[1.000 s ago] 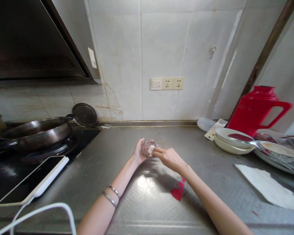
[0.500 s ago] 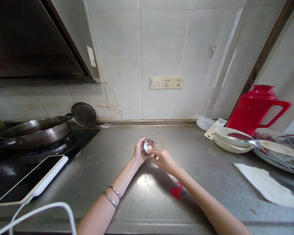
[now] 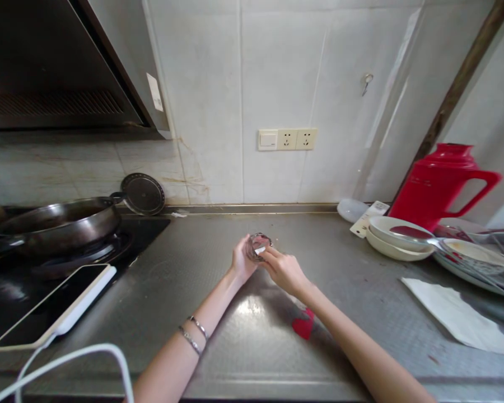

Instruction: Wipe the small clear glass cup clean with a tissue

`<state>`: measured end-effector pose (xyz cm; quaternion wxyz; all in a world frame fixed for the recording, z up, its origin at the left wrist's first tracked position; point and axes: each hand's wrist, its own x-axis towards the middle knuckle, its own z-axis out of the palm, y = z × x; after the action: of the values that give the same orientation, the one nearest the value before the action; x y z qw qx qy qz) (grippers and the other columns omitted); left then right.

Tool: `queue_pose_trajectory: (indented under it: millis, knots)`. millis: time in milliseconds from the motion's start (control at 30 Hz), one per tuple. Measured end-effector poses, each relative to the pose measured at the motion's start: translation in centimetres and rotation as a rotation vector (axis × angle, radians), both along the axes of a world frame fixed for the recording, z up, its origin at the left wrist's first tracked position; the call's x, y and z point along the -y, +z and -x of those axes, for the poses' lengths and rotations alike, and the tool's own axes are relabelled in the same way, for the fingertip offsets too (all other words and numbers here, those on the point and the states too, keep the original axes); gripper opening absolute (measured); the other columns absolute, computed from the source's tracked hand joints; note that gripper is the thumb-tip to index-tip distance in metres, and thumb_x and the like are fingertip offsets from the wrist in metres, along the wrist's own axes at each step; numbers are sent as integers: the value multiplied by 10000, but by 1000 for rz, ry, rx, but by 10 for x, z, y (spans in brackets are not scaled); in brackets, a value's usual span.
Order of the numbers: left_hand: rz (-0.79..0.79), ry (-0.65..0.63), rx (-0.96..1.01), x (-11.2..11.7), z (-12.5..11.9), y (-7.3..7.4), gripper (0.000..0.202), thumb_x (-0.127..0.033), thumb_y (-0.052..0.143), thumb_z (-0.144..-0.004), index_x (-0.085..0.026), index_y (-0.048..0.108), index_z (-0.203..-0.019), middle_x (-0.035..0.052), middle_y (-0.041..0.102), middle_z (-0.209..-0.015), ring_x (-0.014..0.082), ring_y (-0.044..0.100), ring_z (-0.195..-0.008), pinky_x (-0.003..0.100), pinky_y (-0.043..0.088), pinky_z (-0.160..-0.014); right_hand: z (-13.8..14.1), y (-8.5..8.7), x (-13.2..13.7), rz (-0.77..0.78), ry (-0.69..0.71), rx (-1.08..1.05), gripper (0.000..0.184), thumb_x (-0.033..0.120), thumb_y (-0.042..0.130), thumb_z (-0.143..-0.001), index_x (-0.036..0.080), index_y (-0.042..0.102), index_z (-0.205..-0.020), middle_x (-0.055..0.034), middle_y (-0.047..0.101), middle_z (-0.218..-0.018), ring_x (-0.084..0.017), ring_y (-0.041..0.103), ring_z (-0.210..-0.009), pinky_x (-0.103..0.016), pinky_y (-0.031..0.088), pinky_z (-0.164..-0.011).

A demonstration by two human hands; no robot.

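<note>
The left hand (image 3: 240, 262) is closed around a small glass (image 3: 257, 244) over the counter (image 3: 193, 252). The right hand (image 3: 284, 272) meets it there, and its fingertips pinch a white scrap (image 3: 260, 251) at the glass. A red piece (image 3: 303, 326) lies beside the right forearm, and a phone (image 3: 54, 305) lies far left.

Counter (image 3: 185, 296) middle: glass (image 3: 258, 245), between left hand (image 3: 241, 262) and right hand (image 3: 284, 272), both touching it.
Left end: pan (image 3: 59, 221) on stove (image 3: 96, 253); lid (image 3: 143, 194) behind, against the wall.
Front-left corner: phone (image 3: 54, 305); cable (image 3: 75, 358) before it.
Right rear corner: flask (image 3: 439, 184); bowls (image 3: 397, 242) before it.
Right front: paper (image 3: 457, 319).
Wall behind: sockets (image 3: 288, 139).
</note>
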<state>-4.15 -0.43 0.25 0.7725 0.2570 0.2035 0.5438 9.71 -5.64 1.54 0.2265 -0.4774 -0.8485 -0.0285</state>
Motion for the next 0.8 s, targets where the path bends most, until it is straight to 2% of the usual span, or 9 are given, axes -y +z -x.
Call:
queue_pose_trajectory:
  millis: [100, 200, 367, 467, 567, 667, 800]
  knots:
    - [4, -109, -25, -4, 8, 3, 429, -394, 415, -883, -56, 679, -902, 154, 715, -849, 231, 667, -741, 310, 495, -665, -16, 14, -1, -19, 62, 188, 209, 244, 429, -955, 237, 583, -1097, -63, 650, -1108, -172, 654, -822, -220, 420, -590]
    - [75, -179, -88, -11, 18, 2, 473, -430, 383, -896, -60, 676, -879, 144, 704, -742, 218, 649, -640, 316, 498, -621, -23, 21, -1, -44, 124, 280, 273, 144, 416, -937, 261, 557, -1139, -41, 639, -1147, -165, 649, -831, -213, 402, -585]
    - [256, -299, -277, -14, 23, -1, 390, -444, 462, -860, -105, 648, -803, 101, 680, -663, 232, 636, -575, 412, 528, -612, -17, 17, 1, -18, 186, 336, 237, 121, 427, -921, 246, 596, -1030, -25, 654, -1103, -151, 653, -783, -217, 396, -567]
    - [240, -325, -322, -11, 21, 0, 333, -413, 500, -843, -116, 642, -794, 83, 678, -664, 232, 641, -592, 444, 539, -627, -16, 15, 0, 9, 173, 324, 217, 154, 448, -923, 256, 609, -1026, -24, 662, -1108, -144, 660, -764, -214, 411, -579]
    - [199, -273, -300, -9, 16, 1, 299, -369, 505, -839, -112, 657, -842, 72, 678, -657, 202, 628, -554, 369, 531, -574, -18, 15, -2, 5, 102, 308, 206, 204, 457, -930, 270, 620, -1039, -30, 631, -1222, -165, 676, -819, -223, 440, -607]
    - [197, -149, -241, -9, 8, 0, 276, -340, 518, -836, -105, 662, -835, 61, 673, -628, 161, 601, -495, 267, 478, -495, -17, 15, -3, 20, 27, 282, 225, 199, 468, -917, 284, 637, -1038, -19, 596, -1294, -193, 681, -880, -239, 461, -633]
    - [162, 3, -152, -8, -1, -3, 247, -296, 515, -835, -98, 644, -764, 56, 664, -607, 143, 604, -493, 231, 458, -481, -6, 11, 0, 88, 0, 184, 236, 209, 549, -866, 283, 639, -1070, -38, 671, -1166, -219, 681, -898, -255, 466, -670]
